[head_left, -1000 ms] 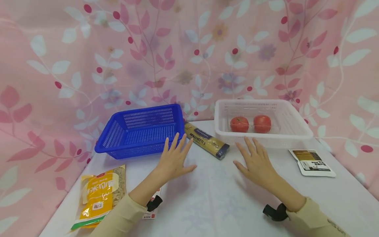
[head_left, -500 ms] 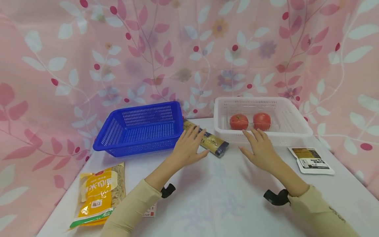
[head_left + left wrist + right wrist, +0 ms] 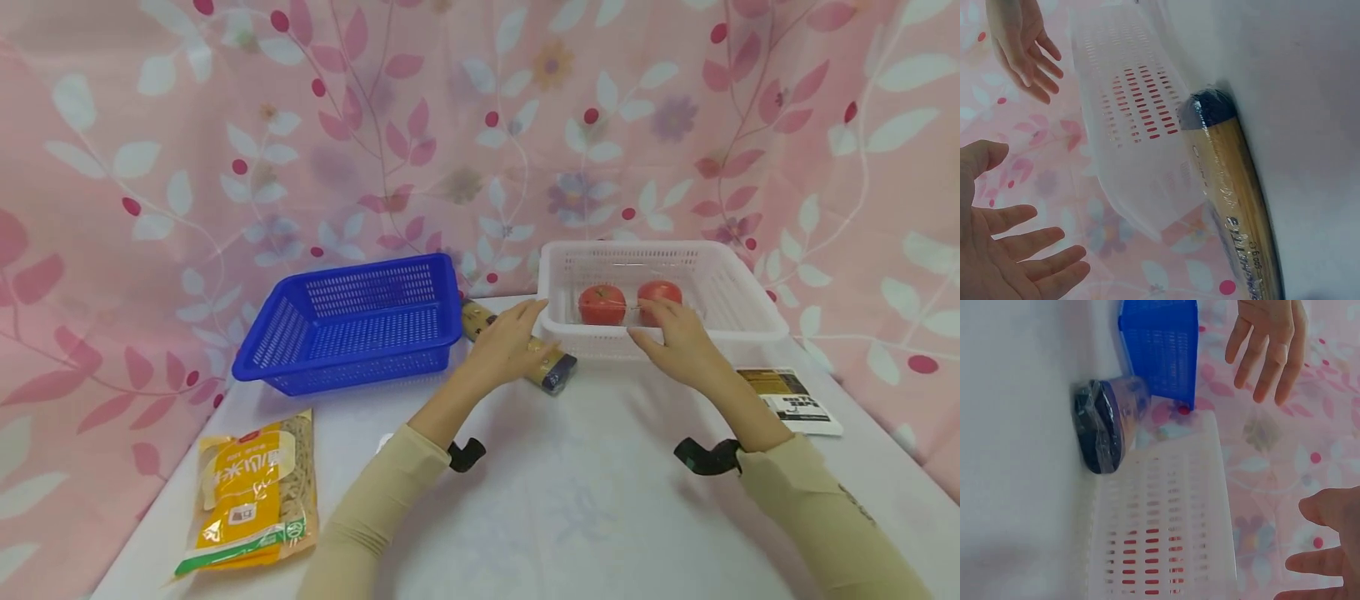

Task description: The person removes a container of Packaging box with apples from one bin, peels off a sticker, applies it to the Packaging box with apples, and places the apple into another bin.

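Observation:
My left hand [image 3: 510,346] hovers over the spaghetti pack [image 3: 561,373], just left of the white plastic basket [image 3: 742,335], hiding part of the pack. Its fingers are spread and hold nothing in the left wrist view. My right hand [image 3: 684,348] is at the front rim of the same basket, fingers extended and overlapping a red tomato [image 3: 660,292] in the head view; I cannot tell whether it touches the rim. Beside it, another tomato [image 3: 602,307] lies in the basket, both apparently under clear packaging. The right wrist view shows the right hand [image 3: 1329,544] with fingers apart and nothing in them.
A blue plastic basket [image 3: 352,367] stands on the left. Nearer lies a yellow food bag [image 3: 247,500] with Chinese print. A flat brown-and-white packet [image 3: 798,404] is at the right, partly behind the right forearm. A pink floral curtain [image 3: 465,125] closes off the back.
My left hand has moved right, from the blue basket's front corner to the white basket's left side. My right hand has moved slightly right and forward to that basket's rim.

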### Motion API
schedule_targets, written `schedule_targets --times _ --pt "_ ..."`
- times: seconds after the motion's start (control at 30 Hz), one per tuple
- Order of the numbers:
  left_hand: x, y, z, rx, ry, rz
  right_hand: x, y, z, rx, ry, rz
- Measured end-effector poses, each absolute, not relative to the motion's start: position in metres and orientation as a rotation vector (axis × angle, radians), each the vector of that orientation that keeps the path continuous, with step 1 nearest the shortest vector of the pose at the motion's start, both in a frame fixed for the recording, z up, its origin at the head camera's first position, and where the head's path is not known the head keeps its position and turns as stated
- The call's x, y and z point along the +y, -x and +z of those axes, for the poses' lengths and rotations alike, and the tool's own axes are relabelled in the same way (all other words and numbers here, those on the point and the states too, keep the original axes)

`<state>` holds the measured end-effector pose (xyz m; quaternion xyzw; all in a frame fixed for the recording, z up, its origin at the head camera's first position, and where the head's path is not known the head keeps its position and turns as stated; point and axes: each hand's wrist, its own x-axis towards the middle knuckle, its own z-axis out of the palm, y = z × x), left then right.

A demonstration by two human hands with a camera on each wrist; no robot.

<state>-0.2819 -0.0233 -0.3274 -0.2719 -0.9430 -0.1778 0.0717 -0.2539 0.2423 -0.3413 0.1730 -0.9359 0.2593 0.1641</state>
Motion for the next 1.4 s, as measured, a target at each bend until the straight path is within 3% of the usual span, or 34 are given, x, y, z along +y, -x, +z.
schedule_targets --times 0.77,1.4 --pt "0.035 0.352 -0.333 -2.893 0.841 -0.953 0.291 0.300 -0.339 -2.734 -0.234 0.808" --pt "0.092 0.371 -0.345 -3.096 0.403 -0.681 0.311 0.340 -0.349 -2.988 0.030 0.921"
